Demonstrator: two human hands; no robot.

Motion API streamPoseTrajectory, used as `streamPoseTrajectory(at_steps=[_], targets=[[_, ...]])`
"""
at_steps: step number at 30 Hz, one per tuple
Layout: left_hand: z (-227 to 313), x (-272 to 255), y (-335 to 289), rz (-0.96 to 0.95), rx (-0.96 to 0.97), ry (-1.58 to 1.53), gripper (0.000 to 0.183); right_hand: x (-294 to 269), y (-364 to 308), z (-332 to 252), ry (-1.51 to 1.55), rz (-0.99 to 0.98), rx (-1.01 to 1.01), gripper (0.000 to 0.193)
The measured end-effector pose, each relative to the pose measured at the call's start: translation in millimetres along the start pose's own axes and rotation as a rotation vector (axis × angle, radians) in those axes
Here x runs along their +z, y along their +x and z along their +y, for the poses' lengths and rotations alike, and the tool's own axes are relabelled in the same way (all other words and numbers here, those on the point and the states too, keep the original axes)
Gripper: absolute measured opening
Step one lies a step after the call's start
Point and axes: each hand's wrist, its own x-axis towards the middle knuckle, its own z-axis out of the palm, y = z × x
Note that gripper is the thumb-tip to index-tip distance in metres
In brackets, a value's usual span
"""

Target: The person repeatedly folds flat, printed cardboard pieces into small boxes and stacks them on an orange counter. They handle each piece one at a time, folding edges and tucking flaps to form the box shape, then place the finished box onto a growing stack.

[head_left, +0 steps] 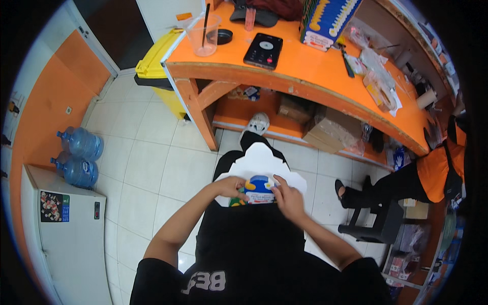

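A partly folded cardboard box (256,158) rests on my lap, its white inner side and notched flaps spread out. At its near side a blue printed panel (261,183) with yellow and white shapes faces up. From the left, my left hand (230,187) pinches that panel's left edge, with a bit of green print under the fingers. My right hand (288,198) holds the right edge, index finger stretched along the far corner and the other fingers curled. What lies under the panel is hidden.
Ahead is an orange desk (300,71) bearing a phone (263,51), a plastic cup (205,38) and a blue printed box (325,23). A person in orange (432,173) sits at right on a black stool (376,223). Water jugs (81,172) and a white freezer (71,244) stand left.
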Motion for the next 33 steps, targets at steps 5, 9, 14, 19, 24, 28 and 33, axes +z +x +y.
streamPoseTrajectory(at_steps=[5,9,14,19,24,28,33], targets=[[36,17,-26,0.235,0.133,0.296,0.050,40,31,-36,-0.225,0.456,-0.103,0.050],[59,63,-32,0.772,0.055,0.305,0.067,58,53,-27,-0.383,0.393,-0.034,0.048],[54,68,0,0.861,-0.002,0.843,0.069,58,59,-23,-0.476,0.304,0.048,0.048],[41,73,15,0.777,-0.110,0.932,0.070,59,61,-17,-0.484,0.248,0.086,0.048],[34,73,22,0.746,-0.127,0.981,0.071,65,65,-11,-0.450,0.306,0.034,0.045],[41,65,19,0.719,-0.072,0.902,0.071,50,65,-20,-0.357,0.322,0.014,0.043],[52,63,-15,0.518,0.144,0.393,0.070,6,3,4,0.219,0.211,-0.275,0.062]])
